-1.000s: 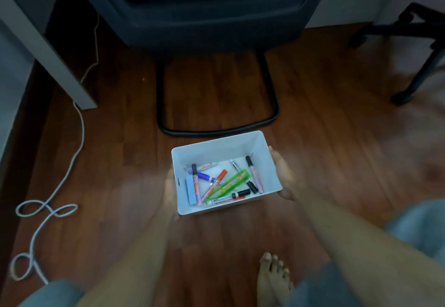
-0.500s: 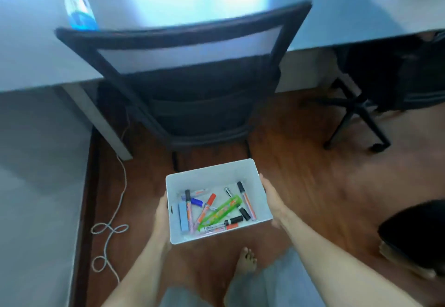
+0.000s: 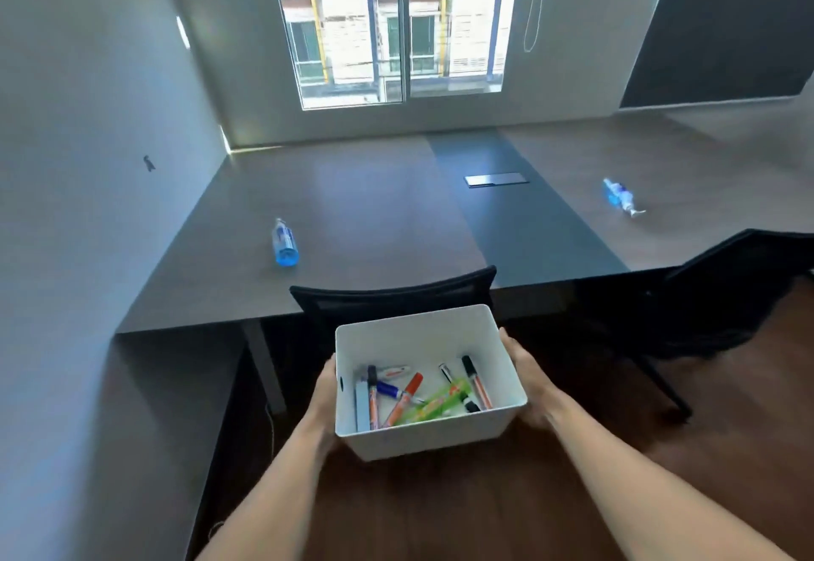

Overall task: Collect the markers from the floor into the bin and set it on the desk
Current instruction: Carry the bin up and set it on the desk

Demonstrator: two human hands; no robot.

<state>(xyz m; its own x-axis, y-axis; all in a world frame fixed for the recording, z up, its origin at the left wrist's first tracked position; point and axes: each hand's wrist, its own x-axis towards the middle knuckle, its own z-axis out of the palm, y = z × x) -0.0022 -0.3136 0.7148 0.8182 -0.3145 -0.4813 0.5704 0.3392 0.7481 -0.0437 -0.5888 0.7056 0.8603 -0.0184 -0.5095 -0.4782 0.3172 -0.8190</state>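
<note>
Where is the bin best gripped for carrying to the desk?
By its two short side walls, one hand from each side, as the left hand and right hand do now: the bin is open-topped, with loose markers inside, so it must stay level.

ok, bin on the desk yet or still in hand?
In hand. The bin sits between the left hand and right hand, short of the desk, above the chair.

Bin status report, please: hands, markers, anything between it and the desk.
Both hands, left and right, grip the white bin. Markers inside, bin short of the desk. Black chair back in the way.
</note>
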